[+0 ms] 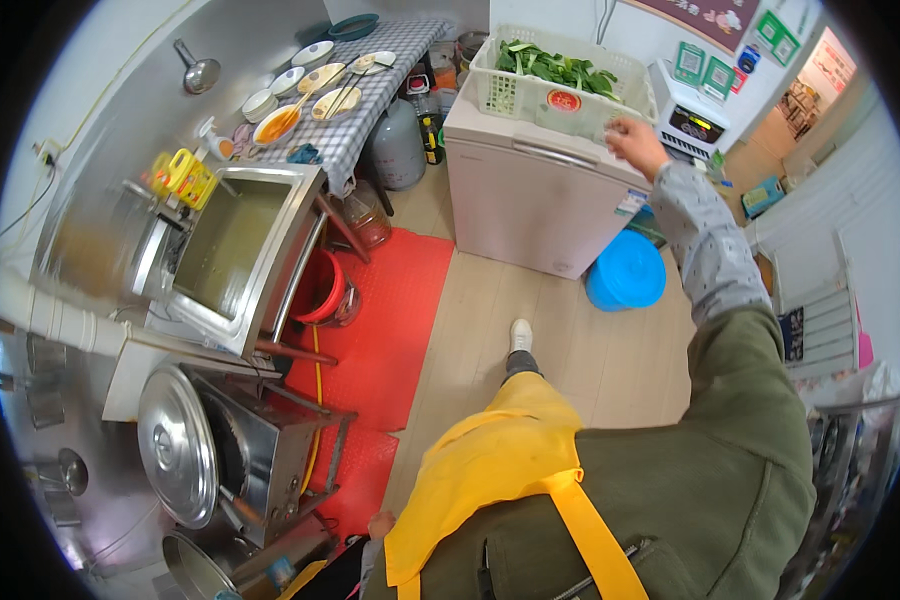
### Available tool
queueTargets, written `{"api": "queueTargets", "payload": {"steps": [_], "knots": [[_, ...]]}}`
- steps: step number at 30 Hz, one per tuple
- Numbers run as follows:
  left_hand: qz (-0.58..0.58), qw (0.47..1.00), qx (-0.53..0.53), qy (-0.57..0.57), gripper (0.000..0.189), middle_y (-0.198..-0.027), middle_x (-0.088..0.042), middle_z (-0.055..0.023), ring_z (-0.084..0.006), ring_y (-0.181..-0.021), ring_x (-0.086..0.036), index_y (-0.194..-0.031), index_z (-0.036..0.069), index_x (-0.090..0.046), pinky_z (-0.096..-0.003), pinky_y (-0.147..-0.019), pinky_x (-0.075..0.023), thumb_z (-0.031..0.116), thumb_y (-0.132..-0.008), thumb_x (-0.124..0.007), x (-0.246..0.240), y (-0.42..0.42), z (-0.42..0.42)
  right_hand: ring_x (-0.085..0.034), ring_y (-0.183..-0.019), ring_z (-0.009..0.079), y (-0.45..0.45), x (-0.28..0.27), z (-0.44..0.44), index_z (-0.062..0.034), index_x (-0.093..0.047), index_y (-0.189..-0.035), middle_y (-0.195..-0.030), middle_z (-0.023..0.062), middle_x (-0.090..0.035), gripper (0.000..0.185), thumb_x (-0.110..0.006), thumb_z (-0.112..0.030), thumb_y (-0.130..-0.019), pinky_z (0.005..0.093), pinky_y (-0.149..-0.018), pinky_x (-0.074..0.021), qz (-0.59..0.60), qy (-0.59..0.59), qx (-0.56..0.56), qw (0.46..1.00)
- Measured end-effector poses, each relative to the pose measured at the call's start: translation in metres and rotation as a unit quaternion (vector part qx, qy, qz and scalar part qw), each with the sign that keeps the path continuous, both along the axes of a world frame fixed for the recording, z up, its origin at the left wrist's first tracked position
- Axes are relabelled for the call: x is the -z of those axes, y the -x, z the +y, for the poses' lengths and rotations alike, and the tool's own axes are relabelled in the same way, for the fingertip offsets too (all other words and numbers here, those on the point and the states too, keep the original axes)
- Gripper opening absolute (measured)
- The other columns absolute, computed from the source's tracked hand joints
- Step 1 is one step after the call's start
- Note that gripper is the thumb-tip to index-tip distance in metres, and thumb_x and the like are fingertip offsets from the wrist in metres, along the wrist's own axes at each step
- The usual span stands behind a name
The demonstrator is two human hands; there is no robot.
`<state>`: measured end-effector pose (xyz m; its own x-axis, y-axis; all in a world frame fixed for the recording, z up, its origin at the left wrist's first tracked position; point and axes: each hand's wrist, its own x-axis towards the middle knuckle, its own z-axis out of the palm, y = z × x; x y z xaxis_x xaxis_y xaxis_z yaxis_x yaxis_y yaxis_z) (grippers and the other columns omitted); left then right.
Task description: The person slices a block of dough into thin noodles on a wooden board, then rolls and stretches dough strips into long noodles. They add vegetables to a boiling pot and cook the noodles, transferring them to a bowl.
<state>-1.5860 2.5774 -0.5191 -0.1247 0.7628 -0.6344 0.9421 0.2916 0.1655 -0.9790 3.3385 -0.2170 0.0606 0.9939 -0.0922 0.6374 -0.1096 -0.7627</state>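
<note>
My right hand (634,146), its fingers curled and slightly blurred, is over the right front edge of a white chest freezer (525,191), by the lower corner of a pale plastic crate (525,105). Whether it touches the crate or holds anything is unclear. Leafy green vegetables (555,69) lie in the crate, which stands on the freezer lid. Low at the left edge of my yellow apron, what appears to be my left hand (381,525) shows only in small part. Its fingers and anything in them are hidden.
Left stand a steel sink (311,180) of cloudy water, a checked-cloth table (412,37) with bowls and chopsticks, and a cooker with a metal lid (176,446). A red bucket (330,289) is under the sink, a red mat (390,330) on the floor. A blue lidded bucket (626,270) stands beside the freezer.
</note>
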Motion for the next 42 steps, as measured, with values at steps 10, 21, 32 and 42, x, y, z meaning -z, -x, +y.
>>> {"api": "queueTargets", "payload": {"steps": [10, 21, 32, 42], "knots": [[-0.135, 0.859, -0.491, 0.053, 0.022, -0.108, -0.068, -0.0153, -0.0332, -0.100, -0.062, -0.104, 0.011, -0.068, -0.0439, -0.084, -0.0497, 0.030, -0.095, -0.063, -0.024, -0.250, 0.409, -0.064, -0.124, 0.0376, -0.113, 0.093, 0.558, -0.0003, -0.059, -0.141, -0.133, 0.0239, -0.067, 0.079, -0.081, -0.046, -0.080, 0.0431, -0.108, -0.0474, -0.232, 0.027, -0.096, 0.968], [0.108, 0.696, -0.704, 0.091, 0.057, -0.137, -0.065, -0.0194, -0.0411, -0.125, -0.061, -0.132, 0.018, -0.066, -0.0499, -0.107, -0.0486, 0.055, -0.090, -0.066, -0.161, -0.505, 0.364, -0.051, -0.139, 0.0387, -0.117, 0.280, 0.745, 0.0008, -0.046, -0.151, -0.151, 0.0260, -0.052, 0.082, -0.082, -0.006, -0.078, 0.0481, -0.119, -0.0393, -0.248, -0.183, -0.358, 0.882], [0.068, 0.757, -0.626, 0.175, 0.031, -0.146, -0.058, -0.0156, -0.0384, -0.128, -0.060, -0.122, 0.024, -0.074, -0.0469, -0.104, -0.0521, 0.024, -0.095, -0.059, -0.124, -0.595, 0.397, -0.067, -0.112, 0.0377, -0.146, 0.273, 0.738, 0.0007, -0.046, -0.152, -0.136, 0.0201, -0.065, 0.078, -0.079, -0.035, -0.090, 0.0493, -0.097, -0.0542, -0.264, -0.044, -0.250, 0.930], [0.031, 0.687, -0.722, 0.083, 0.045, -0.145, -0.059, -0.0174, -0.0379, -0.130, -0.059, -0.134, 0.014, -0.068, -0.0464, -0.109, -0.0486, 0.036, -0.095, -0.059, -0.157, -0.596, 0.453, -0.068, -0.109, 0.0366, -0.116, 0.245, 0.615, 0.0012, -0.048, -0.150, -0.133, 0.0197, -0.066, 0.076, -0.078, -0.035, -0.091, 0.0482, -0.096, -0.0548, -0.177, -0.014, -0.232, 0.956]]}}
